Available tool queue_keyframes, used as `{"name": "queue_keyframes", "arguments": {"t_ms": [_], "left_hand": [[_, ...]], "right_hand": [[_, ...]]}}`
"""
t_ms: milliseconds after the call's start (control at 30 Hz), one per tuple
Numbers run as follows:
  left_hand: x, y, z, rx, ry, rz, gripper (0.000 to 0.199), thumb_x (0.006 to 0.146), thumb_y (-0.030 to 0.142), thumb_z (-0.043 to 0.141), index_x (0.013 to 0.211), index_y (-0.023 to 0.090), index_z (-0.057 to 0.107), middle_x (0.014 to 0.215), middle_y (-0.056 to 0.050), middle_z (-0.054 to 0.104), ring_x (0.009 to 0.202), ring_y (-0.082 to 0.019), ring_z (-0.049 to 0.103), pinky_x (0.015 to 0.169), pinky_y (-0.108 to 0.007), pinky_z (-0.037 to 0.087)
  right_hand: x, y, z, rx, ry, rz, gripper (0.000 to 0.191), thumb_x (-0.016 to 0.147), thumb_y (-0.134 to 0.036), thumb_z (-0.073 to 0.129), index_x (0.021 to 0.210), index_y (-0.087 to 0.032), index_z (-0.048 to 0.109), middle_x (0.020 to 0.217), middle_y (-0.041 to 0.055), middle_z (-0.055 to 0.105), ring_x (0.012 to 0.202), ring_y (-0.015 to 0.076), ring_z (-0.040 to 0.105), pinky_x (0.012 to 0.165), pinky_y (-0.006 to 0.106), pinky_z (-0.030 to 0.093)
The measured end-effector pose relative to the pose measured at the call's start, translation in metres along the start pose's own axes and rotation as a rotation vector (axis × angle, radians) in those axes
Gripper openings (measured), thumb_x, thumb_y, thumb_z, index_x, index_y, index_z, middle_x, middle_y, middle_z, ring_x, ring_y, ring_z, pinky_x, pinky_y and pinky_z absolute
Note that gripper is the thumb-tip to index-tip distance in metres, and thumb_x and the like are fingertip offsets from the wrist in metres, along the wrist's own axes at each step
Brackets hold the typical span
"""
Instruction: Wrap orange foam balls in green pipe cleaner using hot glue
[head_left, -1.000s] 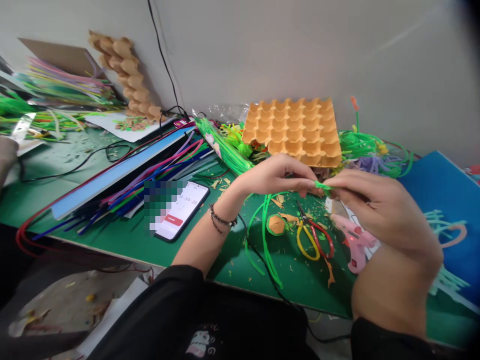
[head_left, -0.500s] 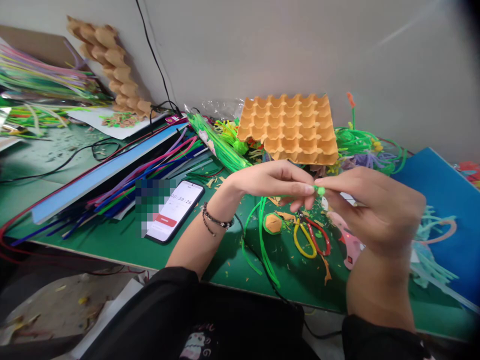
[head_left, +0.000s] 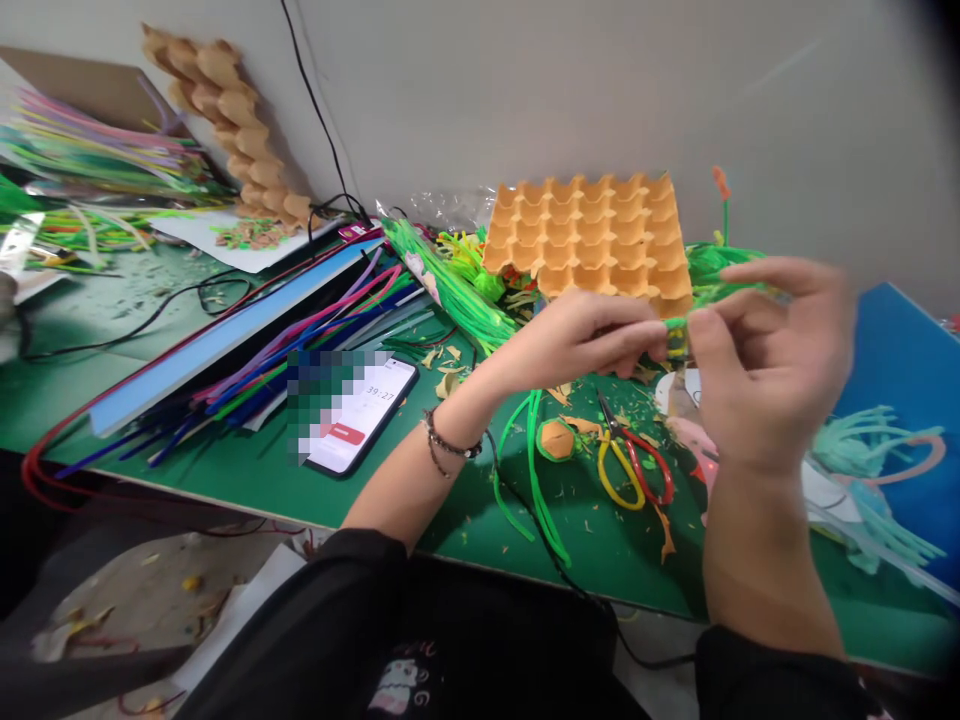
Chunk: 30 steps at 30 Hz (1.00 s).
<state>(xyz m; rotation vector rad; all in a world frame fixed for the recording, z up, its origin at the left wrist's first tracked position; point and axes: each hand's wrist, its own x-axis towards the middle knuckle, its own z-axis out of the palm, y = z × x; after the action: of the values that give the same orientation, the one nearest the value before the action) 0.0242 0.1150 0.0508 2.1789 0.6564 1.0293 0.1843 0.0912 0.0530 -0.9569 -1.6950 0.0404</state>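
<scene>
Between my two hands is a small bright green fuzzy piece, partly hidden by fingers. My left hand pinches its left end, thumb and fingers pressed together. My right hand is at its right end, thumb and forefinger raised apart; whether its fingertips grip the piece is blurred. Below them on the green table lie scissors with one yellow and one red handle. An orange piece with a green rim is left of the scissors, beside long green stems.
An orange egg-tray sheet stands behind my hands. A phone lies left, near bundled coloured stems. At right are a blue board, pale green stems and a partly hidden pink tool. Scraps litter the table.
Both hands have moved slightly up and to the right with the green piece. My right hand's thumb and forefinger have spread apart. The view has shifted a little.
</scene>
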Motion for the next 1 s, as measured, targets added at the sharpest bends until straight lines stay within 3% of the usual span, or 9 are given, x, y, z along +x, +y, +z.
{"name": "queue_keyframes", "arguments": {"t_ms": [100,200,300,433,533,633,767,867,1000], "left_hand": [[-0.002,-0.005,-0.004,-0.320,-0.077,-0.059,0.043,0.095,0.043,0.035,0.084,0.015,0.065,0.061,0.000,0.058,0.056,-0.006,0.053,0.058,-0.020,0.044],[-0.004,-0.012,-0.008,-0.495,-0.179,-0.058,0.040,0.092,0.045,0.041,0.081,0.016,0.066,0.062,0.000,0.059,0.058,-0.007,0.054,0.061,-0.021,0.046],[-0.005,-0.019,-0.012,-0.561,-0.299,-0.043,0.031,0.090,0.038,0.047,0.077,0.017,0.067,0.070,0.000,0.061,0.062,-0.006,0.055,0.066,-0.021,0.047],[-0.005,-0.021,-0.018,-0.508,-0.411,0.014,0.021,0.088,0.025,0.049,0.079,0.018,0.068,0.077,0.001,0.064,0.074,-0.006,0.058,0.076,-0.018,0.047],[-0.006,-0.019,-0.022,-0.470,-0.350,0.006,0.016,0.084,0.019,0.052,0.080,0.017,0.068,0.081,0.001,0.065,0.081,-0.007,0.060,0.082,-0.019,0.047],[-0.007,-0.017,-0.024,-0.488,-0.260,-0.033,0.012,0.082,0.020,0.055,0.080,0.016,0.067,0.080,0.001,0.065,0.079,-0.007,0.060,0.078,-0.020,0.047],[-0.008,-0.015,-0.024,-0.510,-0.161,-0.033,0.011,0.082,0.022,0.057,0.081,0.015,0.065,0.077,0.001,0.062,0.075,-0.006,0.058,0.073,-0.020,0.047],[-0.007,-0.015,-0.021,-0.461,-0.169,0.003,0.009,0.080,0.022,0.060,0.079,0.014,0.063,0.074,0.001,0.059,0.069,-0.006,0.054,0.067,-0.019,0.046],[-0.004,-0.017,-0.017,-0.313,-0.191,0.017,0.013,0.082,0.027,0.060,0.082,0.013,0.060,0.074,-0.001,0.057,0.069,-0.008,0.052,0.064,-0.021,0.044]], "right_hand": [[-0.005,-0.004,-0.005,-0.171,0.029,-0.244,0.014,0.086,-0.019,0.057,0.097,-0.027,0.061,0.080,0.0012,0.066,0.059,0.0131,0.057,0.050,0.028,0.041],[-0.008,-0.004,-0.011,-0.245,-0.063,-0.416,0.025,0.085,-0.015,0.057,0.103,-0.032,0.061,0.086,-0.0022,0.071,0.073,0.0163,0.065,0.063,0.031,0.048],[-0.008,-0.004,-0.015,-0.246,-0.104,-0.576,0.034,0.082,-0.012,0.061,0.109,-0.033,0.059,0.087,-0.0041,0.073,0.075,0.0160,0.066,0.067,0.032,0.049],[-0.009,-0.008,-0.019,-0.234,-0.213,-0.640,0.036,0.079,-0.011,0.066,0.108,-0.030,0.059,0.101,-0.0019,0.073,0.081,0.0168,0.066,0.068,0.033,0.050],[-0.011,-0.010,-0.021,-0.263,-0.245,-0.636,0.039,0.078,-0.010,0.066,0.112,-0.029,0.060,0.105,0.0002,0.072,0.084,0.0182,0.066,0.071,0.034,0.051],[-0.011,-0.010,-0.021,-0.324,-0.247,-0.621,0.044,0.081,-0.011,0.063,0.120,-0.030,0.057,0.108,0.0017,0.071,0.087,0.0204,0.065,0.074,0.036,0.051],[-0.009,-0.007,-0.017,-0.393,-0.155,-0.666,0.048,0.081,-0.009,0.061,0.125,-0.027,0.055,0.107,0.0030,0.070,0.084,0.0199,0.065,0.076,0.036,0.051],[-0.009,-0.004,-0.015,-0.416,-0.066,-0.696,0.045,0.078,-0.007,0.063,0.119,-0.025,0.060,0.103,0.0041,0.070,0.082,0.0194,0.064,0.073,0.035,0.051],[-0.008,-0.002,-0.013,-0.371,-0.062,-0.631,0.040,0.078,-0.005,0.063,0.114,-0.023,0.063,0.097,0.0054,0.067,0.082,0.0180,0.063,0.072,0.032,0.050]]}}
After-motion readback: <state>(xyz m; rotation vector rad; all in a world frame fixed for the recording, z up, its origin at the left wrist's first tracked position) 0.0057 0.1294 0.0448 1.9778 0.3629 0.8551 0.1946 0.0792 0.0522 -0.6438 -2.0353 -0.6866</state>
